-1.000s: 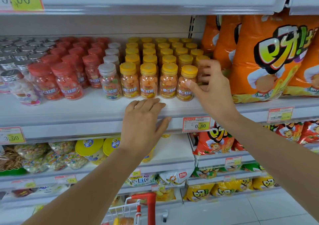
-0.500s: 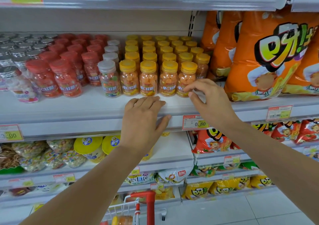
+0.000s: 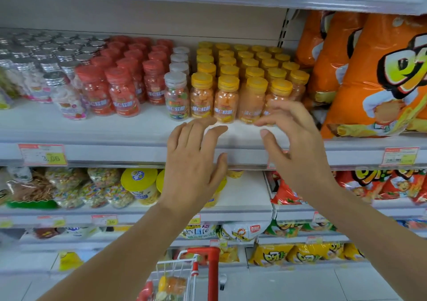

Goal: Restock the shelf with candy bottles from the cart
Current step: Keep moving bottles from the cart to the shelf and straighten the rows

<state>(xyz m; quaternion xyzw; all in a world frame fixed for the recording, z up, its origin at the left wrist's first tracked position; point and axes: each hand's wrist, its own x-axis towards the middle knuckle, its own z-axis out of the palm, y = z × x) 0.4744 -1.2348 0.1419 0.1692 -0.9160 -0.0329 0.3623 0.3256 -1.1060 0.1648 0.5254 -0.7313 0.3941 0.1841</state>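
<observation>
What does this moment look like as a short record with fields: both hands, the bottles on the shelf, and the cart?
left hand: open, flat on the front edge of the shelf
right hand: open, fingers spread before the front yellow-lid bottles; holds nothing
grey-lid bottles: one column, left of the yellow
red-lid bottles: left of the grey
snack bags: orange, right of the yellow
cart: below, bottles inside

One wide-angle camera on the person's head faced the shelf [image 3: 115, 132] straight on from close by, tilted slightly down, so the red-handled cart [image 3: 213, 273] showed at the near bottom edge.
</observation>
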